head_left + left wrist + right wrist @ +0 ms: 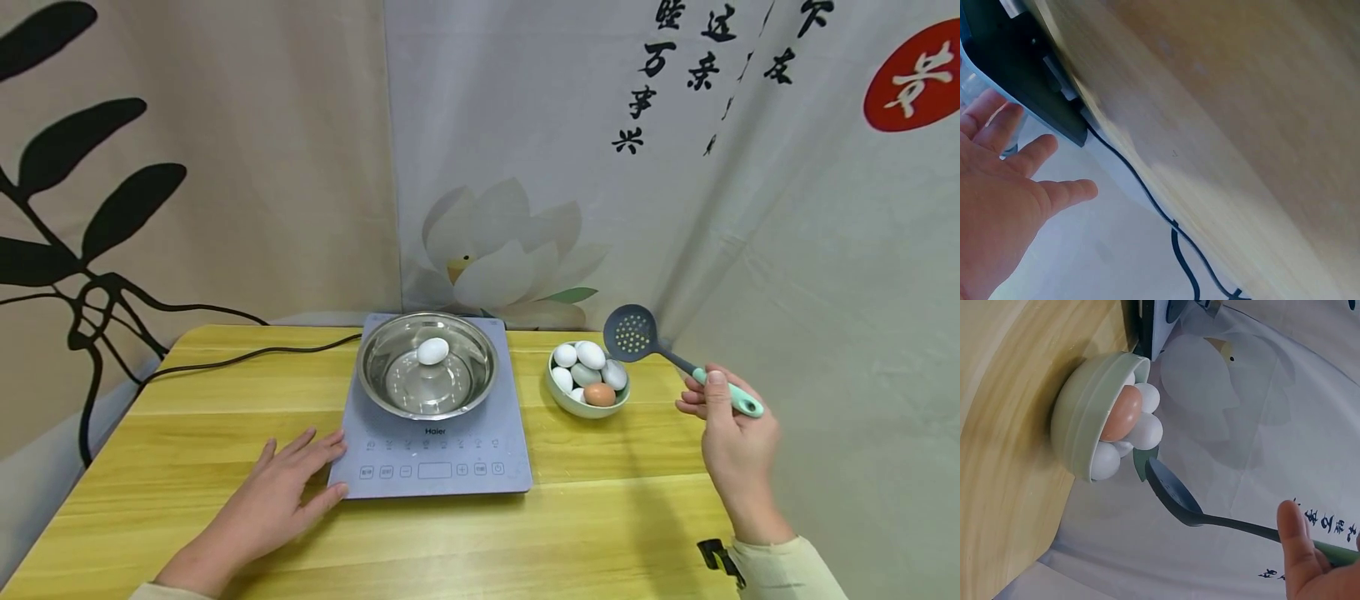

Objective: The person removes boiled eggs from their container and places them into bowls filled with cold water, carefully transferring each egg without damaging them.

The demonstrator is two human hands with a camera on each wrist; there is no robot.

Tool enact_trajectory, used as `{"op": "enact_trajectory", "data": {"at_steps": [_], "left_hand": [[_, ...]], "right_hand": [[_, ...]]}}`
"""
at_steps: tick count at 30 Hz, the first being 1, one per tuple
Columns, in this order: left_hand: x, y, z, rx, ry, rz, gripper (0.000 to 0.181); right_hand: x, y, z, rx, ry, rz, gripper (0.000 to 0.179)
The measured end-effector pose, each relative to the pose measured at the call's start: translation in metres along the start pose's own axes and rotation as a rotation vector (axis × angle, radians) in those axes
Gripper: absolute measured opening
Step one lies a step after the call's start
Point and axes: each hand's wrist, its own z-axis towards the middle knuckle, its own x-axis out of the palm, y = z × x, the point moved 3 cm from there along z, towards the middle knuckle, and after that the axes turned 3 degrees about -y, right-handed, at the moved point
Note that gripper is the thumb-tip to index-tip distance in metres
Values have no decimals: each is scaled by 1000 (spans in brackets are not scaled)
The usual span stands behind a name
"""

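Note:
My right hand (738,442) grips the mint-green handle of a dark slotted spoon (632,333). The spoon's perforated bowl is held up beside a pale green bowl (1075,422) heaped with eggs. Most of these eggs are white, and one brown egg (599,394) lies at the front. My left hand (281,492), fingers spread, touches the left edge of a grey induction cooker (435,458). On the cooker stands a shiny steel pot (375,385) with a single white egg (432,351) in it. In the left wrist view, the fingers (1038,153) are straight beside the cooker's edge.
A wooden table (247,392) carries everything. A black cord (251,357) runs from the cooker off the table's left side. Behind hangs a printed curtain (510,100) with a lotus and writing, close to the table's back edge. The egg bowl stands right of the cooker.

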Motion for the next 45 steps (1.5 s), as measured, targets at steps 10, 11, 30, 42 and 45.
{"op": "enact_trajectory", "data": {"at_steps": [10, 11, 30, 42, 45], "left_hand": [[-1, 2, -2, -4, -8, -5, 57], [-1, 2, -2, -5, -9, -4, 57], [1, -1, 0, 4, -7, 4, 57], [0, 0, 0, 4, -12, -3, 57], [0, 0, 0, 3, -11, -4, 57]], "right_hand": [[5, 13, -4, 46, 2, 207, 30], [8, 17, -6, 43, 17, 220, 31], [147, 37, -48, -817, 617, -55, 30], [161, 25, -49, -927, 674, -161, 43], [161, 23, -49, -919, 681, -163, 41]]}}
